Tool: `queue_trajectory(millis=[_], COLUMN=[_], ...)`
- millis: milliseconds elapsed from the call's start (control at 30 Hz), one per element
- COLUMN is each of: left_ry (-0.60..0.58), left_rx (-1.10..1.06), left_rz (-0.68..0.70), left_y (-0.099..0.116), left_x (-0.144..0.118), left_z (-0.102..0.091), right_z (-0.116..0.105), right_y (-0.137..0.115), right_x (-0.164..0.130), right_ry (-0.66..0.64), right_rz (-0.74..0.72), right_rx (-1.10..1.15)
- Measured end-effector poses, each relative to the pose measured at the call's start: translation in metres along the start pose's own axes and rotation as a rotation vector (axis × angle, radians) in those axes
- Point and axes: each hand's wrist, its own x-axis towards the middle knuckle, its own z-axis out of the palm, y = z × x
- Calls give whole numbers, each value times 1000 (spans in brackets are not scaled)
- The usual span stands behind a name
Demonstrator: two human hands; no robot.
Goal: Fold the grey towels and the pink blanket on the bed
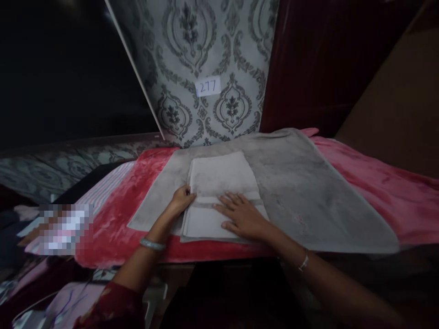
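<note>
A folded whitish cloth [222, 173] lies in layers, with a paler band across its middle. My left hand [181, 200] grips its left edge, thumb on top and fingers curled at the side. Flat on its lower right part rests my right hand [245, 217], fingers spread. Under the folded cloth is a wide grey cloth [308, 196], spread out and slightly wrinkled. Below both, a red plush blanket [113, 228] shows at the left and along the front edge.
A dark screen [68, 68] stands at the back left. Behind are patterned wallpaper with a paper label reading 277 [207, 86] and a dark red panel [308, 59]. Pink plush fabric [373, 187] lies at the right, striped cloth [106, 183] at the left.
</note>
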Motion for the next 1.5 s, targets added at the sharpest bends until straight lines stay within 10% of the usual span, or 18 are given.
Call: queue_trajectory(millis=[200, 333, 467, 567, 967, 1167, 1267, 1367, 1500], left_ry=[127, -131, -76, -272, -298, -247, -233, -458, -670], left_rx=[270, 478, 782, 746, 765, 914, 856, 677, 588], left_rz=[277, 606, 617, 662, 339, 223, 457, 816, 913], left_y=[21, 52, 69, 61, 24, 55, 87, 107, 105], left_x=[13, 26, 36, 41, 115, 139, 125, 110, 118], left_z=[-5, 8, 15, 24, 29, 31, 52, 83, 113], right_z=[-9, -21, -14, -8, -6, -11, -16, -21, -22], right_y=[3, 10, 14, 15, 17, 17, 17, 17, 19], right_x=[3, 17, 23, 20, 19, 20, 18, 12, 5], right_ry=[-50, -56, -88, -101, -104, -78, -61, -46, -43], right_rz=[-22, -148, -205, -199, -185, -189, -198, -219, -197], right_rx=[109, 142, 191, 238, 374, 360, 359, 361, 360])
